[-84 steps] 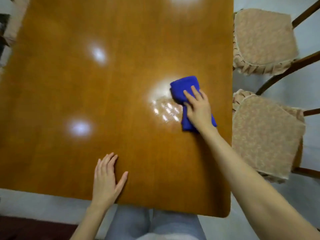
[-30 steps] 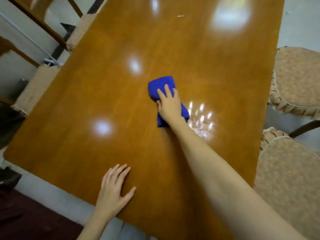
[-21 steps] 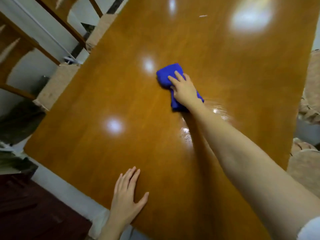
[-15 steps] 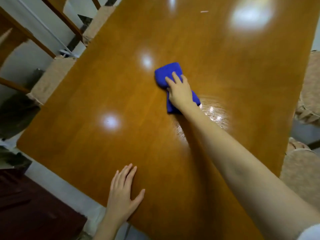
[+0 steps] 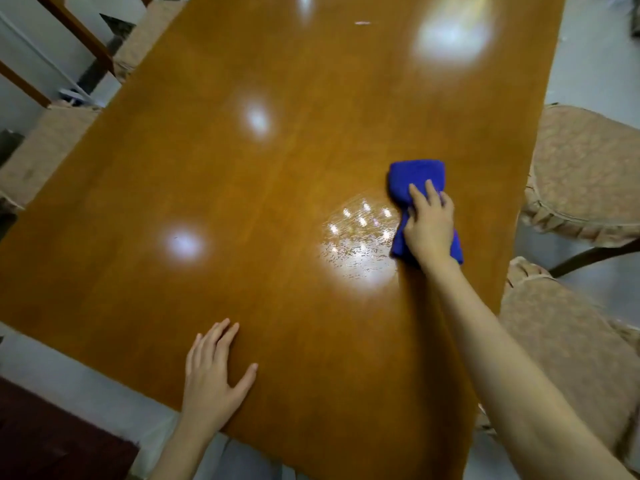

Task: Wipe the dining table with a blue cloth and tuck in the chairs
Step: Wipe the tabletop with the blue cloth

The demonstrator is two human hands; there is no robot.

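A glossy brown wooden dining table [image 5: 277, 188] fills most of the view. A folded blue cloth [image 5: 417, 180] lies on its right half, and my right hand [image 5: 429, 226] presses flat on the cloth's near part, fingers pointing away from me. Just left of the cloth a wet streaky patch [image 5: 360, 244] shines. My left hand [image 5: 211, 379] rests flat on the table near its front edge, fingers spread, holding nothing. Two cushioned chairs stand out from the table's right side, one farther [image 5: 585, 174] and one nearer [image 5: 568, 368].
Two more chairs with beige cushions [image 5: 41, 147] and wooden backs [image 5: 79, 32] sit along the table's left side. A small pale speck [image 5: 362, 23] lies on the far part of the table. Light grey floor [image 5: 595, 57] shows at right, a dark rug [image 5: 45, 434] at bottom left.
My right hand has slid the blue cloth from the table's middle over to the right side, leaving a wet patch to its left. My left hand stays planted near the front edge.
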